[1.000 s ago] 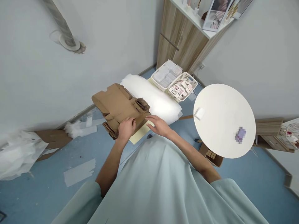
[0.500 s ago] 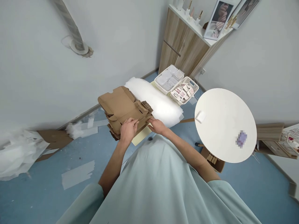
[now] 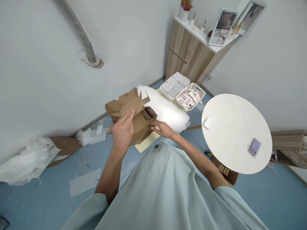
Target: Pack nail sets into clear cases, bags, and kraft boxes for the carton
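A stack of flat brown cardboard box blanks [image 3: 139, 126] lies in front of me, slots and tabs showing. Its top blank [image 3: 127, 102] is partly raised at the far left, with a flap sticking up. Against this raised blank rests my left hand [image 3: 123, 129], fingers stretched out and thumb apart; no firm grip shows. My right hand [image 3: 164, 129] touches the stack's right edge with its fingertips, the thumb held apart below them. Under and behind the stack is a thick pile of white foam sheets [image 3: 165, 111].
Behind the foam stand a white basket of clear plastic boxes [image 3: 174, 84] and another holding printed cards [image 3: 190, 97]. A round white table [image 3: 235, 127] is on the right, an open carton [image 3: 226, 171] below it. Crumpled white wrapping [image 3: 26, 159] lies at left.
The top cardboard blank has lifted and bent up at its near side. My left hand has moved left and its fingers have straightened. My right hand stays at the stack's edge.
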`<state>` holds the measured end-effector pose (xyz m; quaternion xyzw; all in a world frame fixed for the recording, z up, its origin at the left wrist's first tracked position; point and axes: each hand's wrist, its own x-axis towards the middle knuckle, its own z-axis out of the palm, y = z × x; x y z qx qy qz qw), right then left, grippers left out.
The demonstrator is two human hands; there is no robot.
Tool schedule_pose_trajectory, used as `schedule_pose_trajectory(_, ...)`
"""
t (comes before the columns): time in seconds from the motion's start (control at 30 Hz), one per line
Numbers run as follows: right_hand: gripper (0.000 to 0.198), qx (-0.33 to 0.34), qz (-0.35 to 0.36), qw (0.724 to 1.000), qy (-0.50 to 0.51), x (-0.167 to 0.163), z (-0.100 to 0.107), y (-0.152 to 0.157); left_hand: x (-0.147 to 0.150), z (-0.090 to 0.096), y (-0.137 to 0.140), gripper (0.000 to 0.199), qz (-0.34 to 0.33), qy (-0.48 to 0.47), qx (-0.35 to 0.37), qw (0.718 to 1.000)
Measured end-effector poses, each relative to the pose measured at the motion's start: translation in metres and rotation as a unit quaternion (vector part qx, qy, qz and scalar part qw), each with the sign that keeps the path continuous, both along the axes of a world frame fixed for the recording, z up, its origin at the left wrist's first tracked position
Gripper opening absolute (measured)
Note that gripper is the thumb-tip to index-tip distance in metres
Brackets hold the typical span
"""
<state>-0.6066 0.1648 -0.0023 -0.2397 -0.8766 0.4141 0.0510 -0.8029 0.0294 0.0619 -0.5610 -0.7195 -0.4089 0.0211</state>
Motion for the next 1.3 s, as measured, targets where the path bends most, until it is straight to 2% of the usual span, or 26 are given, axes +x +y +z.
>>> schedule_pose_trajectory(0.1, 0.034, -0.025, -0.11, 0.985, 0.129, 0.017, 0.04, 0.016, 0.011, 0.018, 0.009, 0.051, -0.036, 0.042, 0.042, 0.998)
schedule_pose_trajectory(0.17, 0.043, -0.039, -0.195, 0.963, 0.182, 0.035, 0.072, 0.03, 0.023, 0.028, 0.019, 0.053, -0.067, 0.068, 0.063, 0.993)
schedule_pose_trajectory(0.27, 0.054, -0.011, -0.308, 0.924, 0.225, 0.072, 0.112, 0.05, 0.049, 0.04, 0.04, 0.054, -0.136, 0.102, 0.081, 0.982)
schedule_pose_trajectory(0.37, 0.063, 0.015, -0.378, 0.897, 0.228, 0.118, 0.135, 0.063, 0.086, 0.048, 0.068, 0.056, -0.211, 0.132, 0.088, 0.965)
schedule_pose_trajectory(0.47, 0.063, 0.032, -0.442, 0.871, 0.211, 0.172, 0.141, 0.069, 0.132, 0.048, 0.1, 0.058, -0.28, 0.149, 0.106, 0.943)
schedule_pose_trajectory(0.57, 0.055, 0.027, -0.498, 0.845, 0.191, 0.235, 0.136, 0.072, 0.189, 0.041, 0.135, 0.059, -0.347, 0.149, 0.113, 0.919)
schedule_pose_trajectory(0.73, 0.042, -0.024, -0.58, 0.798, 0.162, 0.351, 0.112, 0.074, 0.301, 0.018, 0.185, 0.058, -0.461, 0.134, 0.096, 0.872)
schedule_pose_trajectory(0.97, 0.051, -0.066, -0.688, 0.713, 0.117, 0.497, 0.077, 0.056, 0.448, -0.02, 0.223, 0.059, -0.572, 0.138, 0.076, 0.805)
schedule_pose_trajectory(1.13, 0.065, -0.069, -0.73, 0.671, 0.107, 0.562, 0.04, 0.04, 0.517, -0.063, 0.232, 0.058, -0.625, 0.147, 0.021, 0.766)
schedule_pose_trajectory(1.2, 0.066, -0.079, -0.743, 0.655, 0.109, 0.577, 0.017, 0.037, 0.535, -0.086, 0.235, 0.059, -0.639, 0.151, -0.017, 0.754)
schedule_pose_trajectory(1.3, 0.063, -0.135, -0.748, 0.635, 0.138, 0.59, -0.025, 0.036, 0.553, -0.122, 0.239, 0.062, -0.652, 0.168, -0.096, 0.733)
